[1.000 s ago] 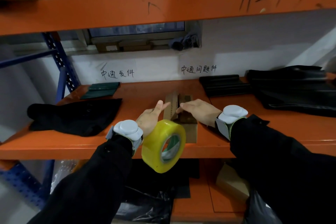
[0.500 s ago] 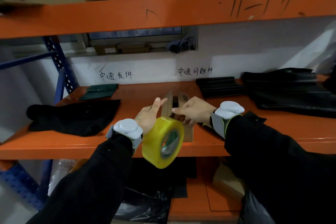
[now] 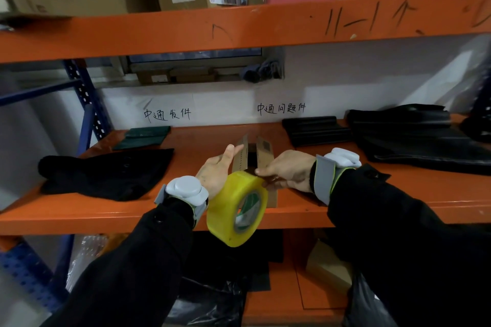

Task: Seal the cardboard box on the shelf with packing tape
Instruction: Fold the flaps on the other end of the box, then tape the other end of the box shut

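The cardboard box (image 3: pixel 263 152) looks light and stiff, best steadied by its side walls. It sits near the front edge of the shelf (image 3: pixel 106 211), long axis running toward the back, flaps up. The grip of the right hand (image 3: pixel 288 170) pinches the free end of the tape roll (image 3: pixel 225 211); the left hand (image 3: pixel 214 176), fingers hidden, seems to hold the roll

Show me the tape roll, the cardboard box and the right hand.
tape roll (image 3: pixel 224 208), head view, yellow outer band
cardboard box (image 3: pixel 265 151), head view, right top flap
right hand (image 3: pixel 289 170), head view, back of the hand
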`<state>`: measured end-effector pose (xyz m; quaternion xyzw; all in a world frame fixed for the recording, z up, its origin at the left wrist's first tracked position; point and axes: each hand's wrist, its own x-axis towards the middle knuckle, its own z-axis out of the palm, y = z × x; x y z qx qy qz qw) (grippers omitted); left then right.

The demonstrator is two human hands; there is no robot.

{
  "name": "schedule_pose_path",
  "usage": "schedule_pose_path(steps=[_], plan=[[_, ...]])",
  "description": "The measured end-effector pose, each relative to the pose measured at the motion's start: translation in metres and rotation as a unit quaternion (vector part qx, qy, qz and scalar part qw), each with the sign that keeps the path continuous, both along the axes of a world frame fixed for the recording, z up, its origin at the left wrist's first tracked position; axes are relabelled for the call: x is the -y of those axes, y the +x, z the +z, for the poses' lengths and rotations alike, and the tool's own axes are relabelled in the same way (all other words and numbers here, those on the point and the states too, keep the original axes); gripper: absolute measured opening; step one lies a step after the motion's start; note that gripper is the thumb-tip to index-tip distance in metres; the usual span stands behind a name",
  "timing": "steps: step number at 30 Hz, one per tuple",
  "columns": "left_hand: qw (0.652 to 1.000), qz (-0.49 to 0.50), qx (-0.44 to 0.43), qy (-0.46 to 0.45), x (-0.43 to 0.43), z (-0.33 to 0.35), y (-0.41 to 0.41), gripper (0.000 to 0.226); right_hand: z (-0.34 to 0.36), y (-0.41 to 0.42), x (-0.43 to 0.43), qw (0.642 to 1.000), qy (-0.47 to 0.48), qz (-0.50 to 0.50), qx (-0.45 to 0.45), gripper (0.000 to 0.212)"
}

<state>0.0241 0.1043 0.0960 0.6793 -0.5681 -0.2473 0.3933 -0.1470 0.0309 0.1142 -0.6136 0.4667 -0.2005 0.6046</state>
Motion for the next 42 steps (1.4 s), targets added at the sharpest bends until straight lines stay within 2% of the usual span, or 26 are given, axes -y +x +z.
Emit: schedule_pose_path(steps=[5, 9, 14, 20, 26, 33, 36, 38, 40, 42], plan=[[0.999, -0.027, -0.015, -0.019, -0.003, 0.000, -0.002, 0.052, 0.003, -0.005, 0.000, 0.998, 0.024, 0.018, 0.047, 0.024], [0.998, -0.062, -0.023, 0.010, -0.004, -0.004, 0.003, 0.048, 0.002, -0.014, 0.002, 0.997, -0.015, 0.077, 0.023, 0.008], [0.997, -0.056, -0.045, 0.017, -0.005, -0.003, 0.007, 0.046, 0.001, -0.024, 0.007, 0.989, -0.117, 0.093, 0.005, 0.020], [0.997, -0.035, -0.036, 0.052, -0.006, 0.007, 0.008, 0.048, 0.005, -0.040, 0.006, 0.958, -0.067, 0.280, 0.007, 0.048], [0.990, -0.067, -0.049, 0.117, -0.002, 0.008, 0.014, 0.055, 0.009, -0.035, 0.005, 0.923, -0.049, 0.380, -0.022, 0.076], [0.995, -0.004, -0.091, 0.050, 0.004, 0.002, 0.015, 0.061, 0.000, -0.026, 0.005, 0.946, -0.113, 0.304, -0.016, 0.090], [0.994, 0.014, -0.105, 0.016, 0.002, 0.003, 0.014, 0.060, -0.005, -0.020, 0.006, 0.952, -0.193, 0.235, -0.035, 0.097], [0.998, 0.046, -0.040, -0.019, 0.000, 0.002, 0.012, 0.058, -0.010, -0.014, 0.004, 0.949, -0.239, 0.201, -0.041, 0.097], [0.984, 0.137, 0.094, -0.064, -0.005, 0.000, 0.011, 0.056, -0.015, -0.010, 0.003, 0.953, -0.246, 0.178, -0.024, 0.098], [0.969, 0.202, 0.112, -0.085, -0.012, -0.004, 0.011, 0.057, -0.019, -0.007, -0.002, 0.964, -0.213, 0.159, 0.005, 0.101]])
